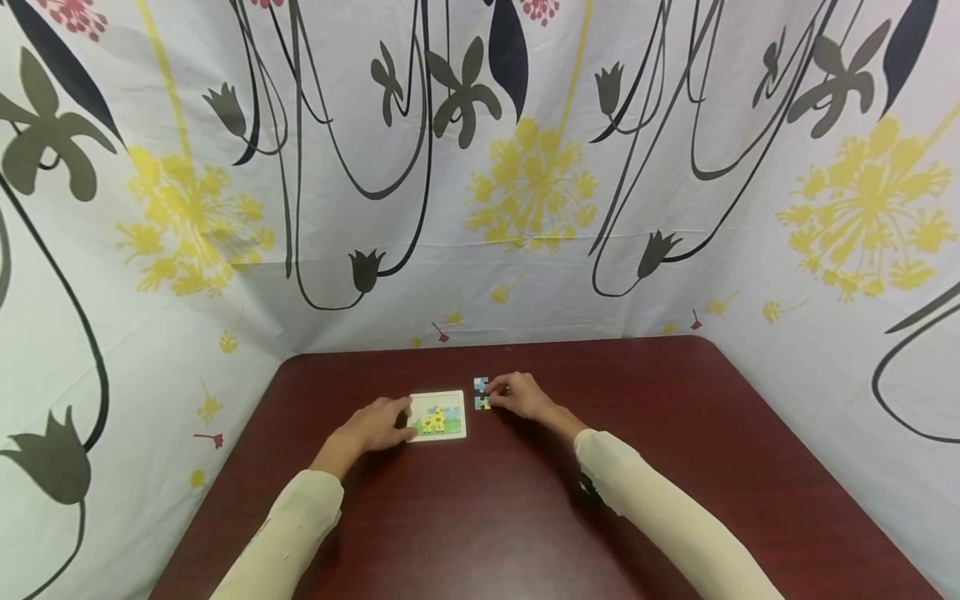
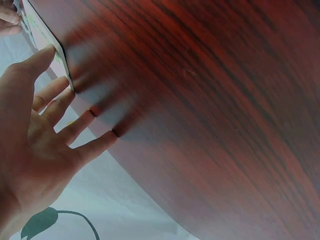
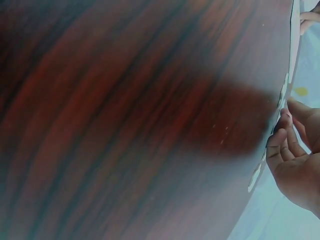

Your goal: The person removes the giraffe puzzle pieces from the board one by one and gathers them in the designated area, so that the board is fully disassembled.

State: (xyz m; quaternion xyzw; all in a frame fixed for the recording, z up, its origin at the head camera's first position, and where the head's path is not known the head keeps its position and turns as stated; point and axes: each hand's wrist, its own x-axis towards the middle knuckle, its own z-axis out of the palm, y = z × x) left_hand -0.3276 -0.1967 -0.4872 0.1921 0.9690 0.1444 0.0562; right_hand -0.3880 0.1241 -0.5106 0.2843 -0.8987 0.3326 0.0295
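Nearest to where I'm standing, two cream sleeves (image 1: 671, 504) are slanting over the dark red tabletop (image 1: 480, 525), one on each side of the space before the puzzle tray. Farther in, the left hand (image 1: 375, 423) is resting at the tray's left edge, its fingers spread and loosely extended, the thumb touching the rim and the outer fingers reaching past it. The white puzzle tray (image 1: 424, 402) is lying flat, and its fitted section (image 1: 437, 422) is showing yellow giraffes on green with some blue, while pale backing is showing along the tray's top and left. Just right of the tray, an upper puzzle piece (image 1: 481, 384) and a lower puzzle piece (image 1: 480, 403) are lying close together. The right hand (image 1: 521, 396) is bending its fingers over their right side; whether it's pinching one, I can't tell. Well beyond the tray, a white floral cloth (image 1: 525, 292) is hanging behind the table
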